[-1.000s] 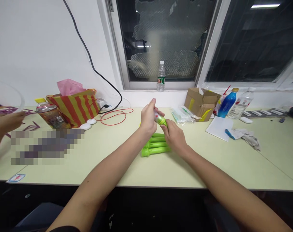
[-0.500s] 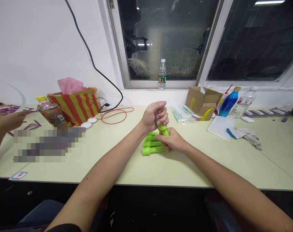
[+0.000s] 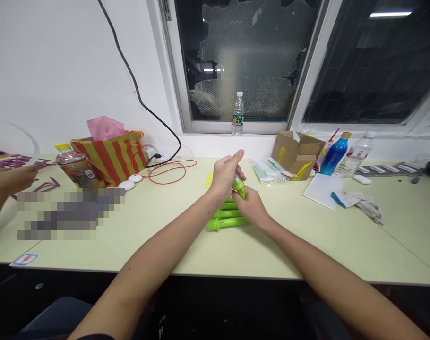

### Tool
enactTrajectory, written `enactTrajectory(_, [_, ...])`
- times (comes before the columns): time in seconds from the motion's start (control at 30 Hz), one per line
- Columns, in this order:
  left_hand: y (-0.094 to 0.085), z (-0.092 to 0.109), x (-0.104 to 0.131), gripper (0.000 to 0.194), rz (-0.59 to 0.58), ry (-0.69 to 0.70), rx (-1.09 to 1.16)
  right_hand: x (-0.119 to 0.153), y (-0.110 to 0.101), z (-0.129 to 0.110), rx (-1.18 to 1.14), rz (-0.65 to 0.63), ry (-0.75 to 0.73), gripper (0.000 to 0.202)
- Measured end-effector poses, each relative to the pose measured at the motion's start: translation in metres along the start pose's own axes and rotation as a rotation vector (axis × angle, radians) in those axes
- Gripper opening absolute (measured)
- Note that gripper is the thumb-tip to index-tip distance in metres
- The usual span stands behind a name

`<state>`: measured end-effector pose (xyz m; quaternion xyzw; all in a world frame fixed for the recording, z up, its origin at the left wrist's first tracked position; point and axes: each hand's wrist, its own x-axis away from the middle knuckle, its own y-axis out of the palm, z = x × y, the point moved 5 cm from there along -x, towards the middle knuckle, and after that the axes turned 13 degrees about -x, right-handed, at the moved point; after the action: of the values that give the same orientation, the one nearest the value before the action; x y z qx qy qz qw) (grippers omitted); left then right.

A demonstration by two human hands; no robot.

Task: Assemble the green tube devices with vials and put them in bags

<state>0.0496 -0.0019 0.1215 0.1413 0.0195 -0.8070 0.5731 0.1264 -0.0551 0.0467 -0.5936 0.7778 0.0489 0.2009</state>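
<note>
Above the middle of the table, my left hand (image 3: 226,177) is closed around the upper end of a green tube-like piece (image 3: 239,187). My right hand (image 3: 252,205) grips the same piece from below, its fingers wrapped round the lower part. Several more green tube-like pieces (image 3: 229,222) lie side by side on the pale table under my hands, partly hidden by them. Yellow coiled pieces (image 3: 209,180) lie just behind my left wrist. What sits at the top of the held piece is mostly hidden by my left fingers.
Left are a striped bag (image 3: 114,158), a brown drink bottle (image 3: 78,165), a red cable (image 3: 165,174) and another person's hand (image 3: 18,182). Right are a cardboard box (image 3: 296,153), a blue bottle (image 3: 335,153), a white sheet (image 3: 321,191) and a glove (image 3: 364,204).
My left hand has turned and its fingers have shifted around the green piece's top. The yellow coils now show more behind the wrist. The view has tilted slightly.
</note>
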Motion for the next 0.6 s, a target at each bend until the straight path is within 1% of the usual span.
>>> enactTrajectory(0.1, [0.002,0.003,0.002,0.052,-0.041,0.060,0.041,0.003,-0.001,-0.005,0.039,-0.031,-0.044,0.027])
enactTrajectory(0.2, [0.005,0.009,0.006,0.053,-0.115,0.091,0.089,0.005,-0.002,-0.008,0.028,-0.055,-0.072,0.030])
enactTrajectory(0.37, [0.009,0.015,0.011,0.053,-0.224,0.069,0.092,0.007,0.001,-0.005,-0.110,-0.082,-0.076,0.036])
enactTrajectory(0.47, [0.011,0.018,0.014,0.054,-0.297,0.038,0.077,0.009,0.007,0.000,-0.225,-0.121,0.003,0.038])
enactTrajectory(0.6, [0.012,0.022,0.014,0.052,-0.379,0.052,0.076,0.012,0.015,0.002,-0.381,-0.195,0.181,0.040])
